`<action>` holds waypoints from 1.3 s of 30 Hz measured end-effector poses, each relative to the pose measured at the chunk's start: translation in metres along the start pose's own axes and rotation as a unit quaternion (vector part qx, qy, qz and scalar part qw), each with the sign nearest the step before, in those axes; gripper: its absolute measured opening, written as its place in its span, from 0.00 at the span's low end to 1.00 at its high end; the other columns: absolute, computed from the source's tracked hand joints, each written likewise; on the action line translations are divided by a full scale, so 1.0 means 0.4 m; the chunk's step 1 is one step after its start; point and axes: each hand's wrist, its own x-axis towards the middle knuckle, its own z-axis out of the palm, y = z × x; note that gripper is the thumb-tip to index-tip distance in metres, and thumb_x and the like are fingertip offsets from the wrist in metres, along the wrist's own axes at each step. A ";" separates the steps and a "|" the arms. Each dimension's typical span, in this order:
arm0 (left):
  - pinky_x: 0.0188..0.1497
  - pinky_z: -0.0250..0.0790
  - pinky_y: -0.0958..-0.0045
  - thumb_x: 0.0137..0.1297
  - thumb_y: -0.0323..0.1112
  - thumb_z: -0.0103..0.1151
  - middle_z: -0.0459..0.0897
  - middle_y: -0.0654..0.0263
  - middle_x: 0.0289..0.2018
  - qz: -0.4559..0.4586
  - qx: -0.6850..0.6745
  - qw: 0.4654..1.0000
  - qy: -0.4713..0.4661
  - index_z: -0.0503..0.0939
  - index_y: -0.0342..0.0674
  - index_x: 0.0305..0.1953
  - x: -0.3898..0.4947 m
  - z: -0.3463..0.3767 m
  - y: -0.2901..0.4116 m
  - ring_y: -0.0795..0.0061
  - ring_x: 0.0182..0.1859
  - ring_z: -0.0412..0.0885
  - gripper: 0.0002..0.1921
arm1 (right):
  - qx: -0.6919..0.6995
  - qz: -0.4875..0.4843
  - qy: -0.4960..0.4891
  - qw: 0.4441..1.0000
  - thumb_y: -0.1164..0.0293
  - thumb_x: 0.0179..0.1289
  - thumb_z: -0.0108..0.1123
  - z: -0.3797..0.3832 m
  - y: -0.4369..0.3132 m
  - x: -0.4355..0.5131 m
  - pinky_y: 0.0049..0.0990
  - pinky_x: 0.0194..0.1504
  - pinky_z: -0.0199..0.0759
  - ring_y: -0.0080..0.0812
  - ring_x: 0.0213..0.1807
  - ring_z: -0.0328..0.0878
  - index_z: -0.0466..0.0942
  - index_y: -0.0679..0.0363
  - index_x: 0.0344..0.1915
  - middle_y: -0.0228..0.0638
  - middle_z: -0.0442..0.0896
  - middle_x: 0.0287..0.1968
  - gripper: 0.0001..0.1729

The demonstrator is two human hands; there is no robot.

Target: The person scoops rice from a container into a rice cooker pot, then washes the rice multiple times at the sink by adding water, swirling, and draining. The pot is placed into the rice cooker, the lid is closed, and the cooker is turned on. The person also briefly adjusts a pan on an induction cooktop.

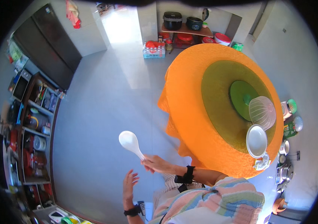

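My right hand [156, 164] grips the handle of a white rice paddle or wide spoon [128, 140]. Its broad rounded head points away from me, up and to the left over the grey floor. Lower and slightly to the left, my left hand [130, 183] holds nothing, its fingers a little apart. Both wrists carry black straps. To my right stands a round table with an orange tablecloth [188, 92]. A white bowl [256, 141] and a translucent ribbed plastic basket or cover [262, 112] sit at its right side.
A green turntable [217, 92] tops the table; a crumpled plastic packet [262, 162] lies at its edge. Open shelving [35, 123] with pots and appliances lines the left. A dark refrigerator [49, 44] stands at the back left, rice cookers [173, 21] on a far shelf, bottled drinks [154, 51] below.
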 end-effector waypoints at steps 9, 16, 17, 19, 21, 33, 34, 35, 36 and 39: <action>0.34 0.67 0.73 0.64 0.50 0.48 0.74 0.62 0.34 -0.163 0.037 0.967 0.192 0.69 0.41 0.47 0.281 -0.410 -0.265 0.73 0.34 0.74 0.19 | -0.181 -0.077 0.356 0.914 0.63 0.65 0.43 -0.215 -0.063 0.302 0.34 0.28 0.65 0.38 0.25 0.75 0.74 0.57 0.44 0.42 0.75 0.23 0.15; 0.27 0.66 0.72 0.63 0.48 0.49 0.72 0.64 0.28 -0.376 0.107 0.917 0.078 0.68 0.43 0.39 0.680 -0.579 -0.262 0.72 0.27 0.72 0.15 | -0.205 -0.043 0.526 0.825 0.63 0.65 0.42 -0.383 -0.140 0.546 0.36 0.34 0.67 0.45 0.30 0.74 0.73 0.60 0.47 0.46 0.77 0.28 0.18; 0.26 0.66 0.72 0.63 0.48 0.50 0.72 0.64 0.27 -0.384 0.113 0.914 0.070 0.68 0.43 0.37 0.744 -0.620 -0.242 0.72 0.27 0.72 0.14 | -0.182 -0.028 0.534 0.825 0.63 0.65 0.43 -0.398 -0.167 0.594 0.36 0.34 0.67 0.44 0.29 0.74 0.73 0.61 0.47 0.45 0.77 0.27 0.18; 0.24 0.65 0.72 0.63 0.47 0.50 0.71 0.64 0.25 -0.385 0.120 0.913 0.067 0.68 0.44 0.35 0.889 -0.711 -0.187 0.72 0.25 0.71 0.14 | -0.159 -0.043 0.544 0.823 0.65 0.64 0.44 -0.419 -0.213 0.684 0.35 0.35 0.67 0.42 0.29 0.73 0.72 0.65 0.46 0.45 0.76 0.28 0.17; 0.22 0.65 0.72 0.62 0.47 0.50 0.70 0.65 0.23 -0.357 0.121 0.923 0.072 0.68 0.44 0.33 1.063 -0.804 -0.098 0.72 0.23 0.71 0.13 | -0.154 -0.082 0.559 0.811 0.66 0.63 0.46 -0.437 -0.236 0.756 0.36 0.35 0.67 0.44 0.30 0.74 0.71 0.66 0.46 0.46 0.76 0.31 0.17; 0.28 0.68 0.78 0.64 0.41 0.50 0.80 0.64 0.30 -0.007 0.185 0.974 -0.130 0.73 0.41 0.48 2.063 -0.005 0.837 0.78 0.28 0.78 0.15 | -0.104 0.057 0.677 0.726 0.65 0.60 0.48 -0.881 -0.373 0.894 0.33 0.29 0.63 0.40 0.25 0.73 0.74 0.65 0.34 0.41 0.74 0.23 0.13; 0.31 0.69 0.77 0.64 0.43 0.51 0.80 0.63 0.33 -0.021 0.187 0.963 -0.192 0.73 0.41 0.48 2.052 0.090 0.882 0.77 0.31 0.78 0.16 | -0.070 0.031 0.672 0.736 0.65 0.61 0.47 -0.936 -0.402 0.921 0.31 0.27 0.63 0.36 0.24 0.72 0.75 0.64 0.33 0.39 0.73 0.21 0.14; 0.35 0.71 0.75 0.63 0.48 0.52 0.81 0.63 0.34 -0.008 0.207 0.947 -0.247 0.72 0.42 0.49 2.035 0.179 0.923 0.74 0.33 0.79 0.19 | -0.032 -0.007 0.667 0.744 0.65 0.61 0.47 -0.998 -0.433 0.957 0.29 0.26 0.62 0.32 0.22 0.71 0.75 0.64 0.33 0.36 0.71 0.20 0.14; 0.40 0.70 0.74 0.64 0.50 0.51 0.80 0.61 0.38 -0.002 0.196 0.924 -0.328 0.71 0.41 0.52 2.013 0.251 0.962 0.73 0.37 0.79 0.22 | 0.022 -0.003 0.662 0.749 0.65 0.62 0.46 -1.041 -0.459 0.983 0.27 0.24 0.62 0.28 0.20 0.70 0.75 0.64 0.33 0.34 0.70 0.18 0.14; 0.48 0.68 0.70 0.66 0.53 0.46 0.76 0.58 0.47 -0.017 0.167 0.867 -0.469 0.64 0.39 0.59 1.991 0.431 1.086 0.69 0.48 0.75 0.28 | 0.079 -0.061 0.537 0.838 0.64 0.64 0.43 -1.182 -0.543 1.085 0.22 0.18 0.58 0.20 0.16 0.64 0.76 0.64 0.33 0.28 0.66 0.17 0.16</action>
